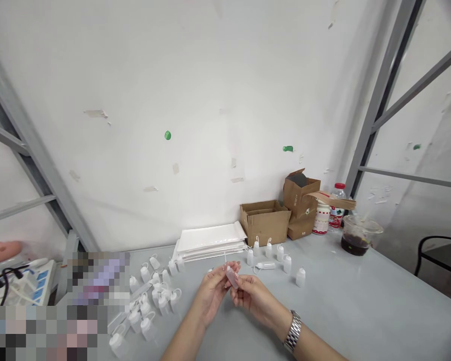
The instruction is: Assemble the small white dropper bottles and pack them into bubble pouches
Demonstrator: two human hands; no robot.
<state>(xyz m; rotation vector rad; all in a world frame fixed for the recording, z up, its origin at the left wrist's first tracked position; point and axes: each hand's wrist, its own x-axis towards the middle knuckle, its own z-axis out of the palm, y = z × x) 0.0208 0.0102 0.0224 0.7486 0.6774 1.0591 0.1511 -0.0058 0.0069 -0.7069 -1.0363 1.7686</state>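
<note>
Between my two hands, above the grey table, is a small white squeeze bottle (232, 277), held tilted. My left hand (214, 288) pinches it near its upper end, where a thin strap or tip sticks up. From the right, my right hand (253, 296) grips the bottle's lower body with thumb and fingers. A metal watch circles the right wrist. Many similar bottles with looped cap straps (161, 301) stand and lie to the left. Several more bottles (287, 263) are beyond my right hand, one of them lying on its side (266, 266).
White padded envelopes (210, 238) are stacked by the wall. Right of them are an open cardboard box (266, 225), a brown paper bag (300, 210), a patterned jar (321, 218), a red-capped bottle (337, 208) and a plastic bowl of dark liquid (357, 239). A power strip (41, 286) sits far left.
</note>
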